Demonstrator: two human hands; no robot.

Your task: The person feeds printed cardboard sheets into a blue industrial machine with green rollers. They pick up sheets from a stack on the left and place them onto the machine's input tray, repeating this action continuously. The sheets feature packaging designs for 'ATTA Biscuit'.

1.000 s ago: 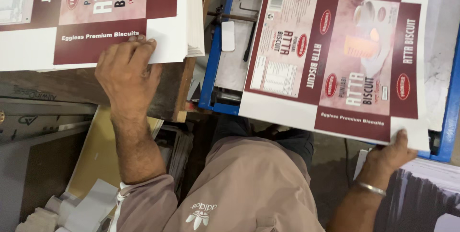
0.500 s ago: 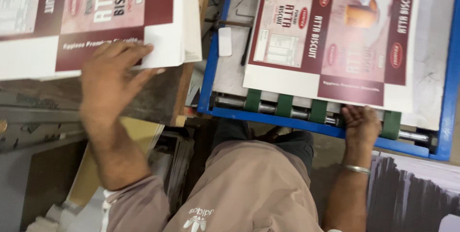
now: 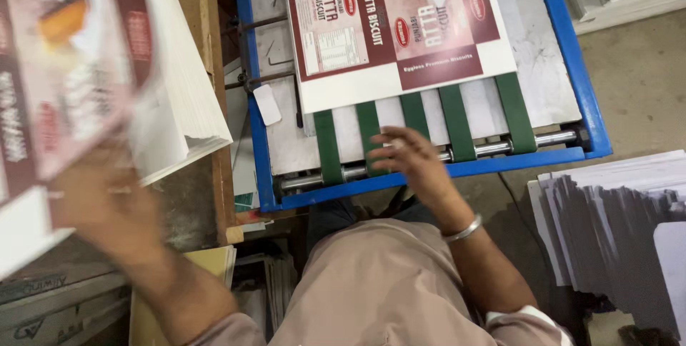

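Glossy flat carton sheet [image 3: 64, 67] gripped by left hand [image 3: 107, 203]; right hand [image 3: 411, 160] loose, empty.

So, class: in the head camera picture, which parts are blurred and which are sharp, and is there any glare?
Head view: the left hand and the printed sheet it holds are smeared by motion blur; the right hand over the green belts is slightly soft; the printed sheet on the feed table and blue frame are sharp; lighting is even, with no strong glare.
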